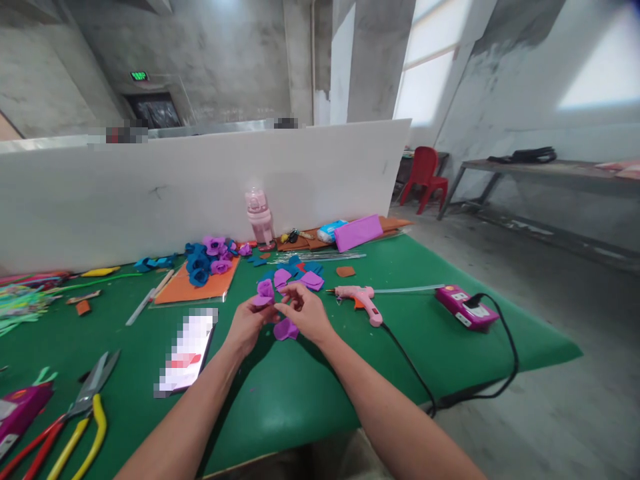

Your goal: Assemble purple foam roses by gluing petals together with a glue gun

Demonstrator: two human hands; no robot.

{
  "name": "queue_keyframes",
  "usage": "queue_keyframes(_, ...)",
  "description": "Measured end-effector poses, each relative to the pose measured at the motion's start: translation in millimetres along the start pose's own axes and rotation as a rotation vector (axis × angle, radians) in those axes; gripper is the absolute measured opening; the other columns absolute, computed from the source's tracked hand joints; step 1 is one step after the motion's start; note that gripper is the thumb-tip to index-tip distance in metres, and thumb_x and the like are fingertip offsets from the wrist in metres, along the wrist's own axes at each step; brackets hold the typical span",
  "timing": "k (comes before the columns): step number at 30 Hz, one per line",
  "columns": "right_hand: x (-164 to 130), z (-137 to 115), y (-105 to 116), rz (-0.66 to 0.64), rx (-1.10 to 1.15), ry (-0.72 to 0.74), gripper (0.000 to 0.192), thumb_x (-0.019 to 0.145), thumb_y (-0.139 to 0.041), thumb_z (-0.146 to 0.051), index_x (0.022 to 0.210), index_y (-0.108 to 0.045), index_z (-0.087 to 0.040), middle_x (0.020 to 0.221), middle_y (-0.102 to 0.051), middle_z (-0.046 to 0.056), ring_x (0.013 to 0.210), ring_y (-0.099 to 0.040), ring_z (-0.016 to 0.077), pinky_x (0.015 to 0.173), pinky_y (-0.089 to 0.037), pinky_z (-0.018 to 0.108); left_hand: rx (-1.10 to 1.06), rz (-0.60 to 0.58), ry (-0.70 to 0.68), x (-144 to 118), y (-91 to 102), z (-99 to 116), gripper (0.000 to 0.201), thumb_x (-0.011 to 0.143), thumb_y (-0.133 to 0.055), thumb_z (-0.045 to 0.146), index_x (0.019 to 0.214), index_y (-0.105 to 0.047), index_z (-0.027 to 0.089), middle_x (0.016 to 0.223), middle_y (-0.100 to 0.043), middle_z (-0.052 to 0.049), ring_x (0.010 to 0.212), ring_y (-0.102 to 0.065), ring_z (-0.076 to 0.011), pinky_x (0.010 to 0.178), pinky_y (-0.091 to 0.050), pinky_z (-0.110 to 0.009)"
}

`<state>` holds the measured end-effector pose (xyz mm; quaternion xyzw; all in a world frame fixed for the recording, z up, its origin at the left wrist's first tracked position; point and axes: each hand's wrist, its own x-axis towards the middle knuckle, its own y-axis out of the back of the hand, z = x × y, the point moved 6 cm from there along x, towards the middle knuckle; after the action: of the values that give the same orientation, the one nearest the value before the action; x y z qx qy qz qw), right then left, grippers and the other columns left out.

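My left hand (246, 327) is closed around the base of a purple felt flower (265, 291) with curled petals. Right beside it is my right hand (305, 313), its fingers bent and drawn in toward the flower's edge. Whatever its fingertips may pinch is too small to make out. Loose purple petals (286, 329) lie on the green tabletop just below the hands. Beyond the fingers, more purple petals (313, 281) are mixed with dark blue pieces (295, 262). To the right rests a pink glue gun (361, 297) with a clear glue stick in its back.
A purple power strip (467, 308) with a black cable sits at right. Blue and purple flowers (199, 267) rest on an orange sheet (173, 288). A phone (187, 353), scissors (93, 390) and pliers (95, 430) lie left. A pink bottle (260, 220) stands by the white partition (200, 193).
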<state>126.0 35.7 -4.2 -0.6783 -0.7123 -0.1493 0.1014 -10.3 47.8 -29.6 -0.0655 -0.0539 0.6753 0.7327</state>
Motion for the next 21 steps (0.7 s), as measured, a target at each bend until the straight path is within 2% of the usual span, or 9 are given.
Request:
queue_keyframes(3,-1,7,-4,-0.02,-0.046,-0.058,0.04,0.065,-0.069,-0.036,0.099,-0.058,-0.018,0.078,-0.058,-0.001,0.049,-0.043,0.007,0.047,-0.036,0.021,-0.025,-0.077,0.028,-3,-5.8,-1,0.023,0.055,-0.077,0.022,0.072,-0.064,0.013,0.064,-0.063,0.0,0.054,-0.056,-0.0104,0.057,-0.046,-0.024)
queue_keyframes(5,-1,11,-5,-0.027,-0.097,-0.081,0.041,0.063,-0.071,-0.039,0.097,-0.062,-0.018,0.078,-0.059,0.0,0.049,-0.042,0.0071,0.048,-0.036,0.021,-0.032,-0.106,0.029,-4,-8.0,-2,0.023,0.054,-0.077,0.02,0.072,-0.065,0.014,0.063,-0.064,0.0,0.055,-0.056,-0.0105,0.056,-0.046,-0.024)
queue_keyframes(9,0,10,-5,-0.005,-0.138,-0.027,0.029,0.066,-0.069,-0.038,0.086,-0.067,-0.018,0.082,-0.061,0.001,0.051,-0.044,0.0072,0.051,-0.037,0.022,-0.019,-0.153,0.03,-4,-10.5,-4,0.02,0.055,-0.075,0.017,0.073,-0.065,0.013,0.063,-0.063,0.0,0.055,-0.056,-0.0107,0.058,-0.046,-0.024)
queue_keyframes(14,1,3,-2,0.037,-0.12,0.038,0.021,0.068,-0.068,-0.031,0.085,-0.069,-0.018,0.081,-0.062,0.001,0.053,-0.045,0.0075,0.054,-0.039,0.021,0.096,-0.146,-0.03,-3,-8.9,-3,0.016,0.061,-0.072,0.021,0.072,-0.064,0.014,0.059,-0.061,0.0,0.053,-0.053,-0.0112,0.056,-0.044,-0.024)
queue_keyframes(16,1,-1,-1,0.026,-0.099,0.075,0.017,0.069,-0.067,-0.028,0.084,-0.069,-0.019,0.08,-0.062,0.001,0.055,-0.047,0.0082,0.056,-0.04,0.021,0.246,-0.082,-0.133,-4,-5.1,5,0.014,0.064,-0.069,0.025,0.071,-0.064,0.014,0.059,-0.061,0.0,0.056,-0.054,-0.0128,0.059,-0.044,-0.026)
queue_keyframes(18,0,-4,-1,-0.005,-0.066,0.108,0.017,0.07,-0.065,-0.026,0.086,-0.068,-0.02,0.083,-0.063,0.001,0.059,-0.048,0.009,0.058,-0.041,0.021,0.454,0.014,-0.316,-8,-0.9,20,0.012,0.066,-0.065,0.025,0.073,-0.065,0.016,0.064,-0.063,0.0,0.062,-0.055,-0.0144,0.063,-0.045,-0.026)
queue_keyframes(21,-1,1,-3,-0.074,-0.049,0.041,0.029,0.069,-0.062,-0.021,0.098,-0.065,-0.021,0.09,-0.062,0.001,0.056,-0.047,0.0084,0.056,-0.042,0.022,0.74,0.089,-0.599,-18,-0.6,43,0.013,0.07,-0.057,0.02,0.079,-0.067,0.018,0.075,-0.064,-0.001,0.071,-0.056,-0.0149,0.067,-0.044,-0.025)
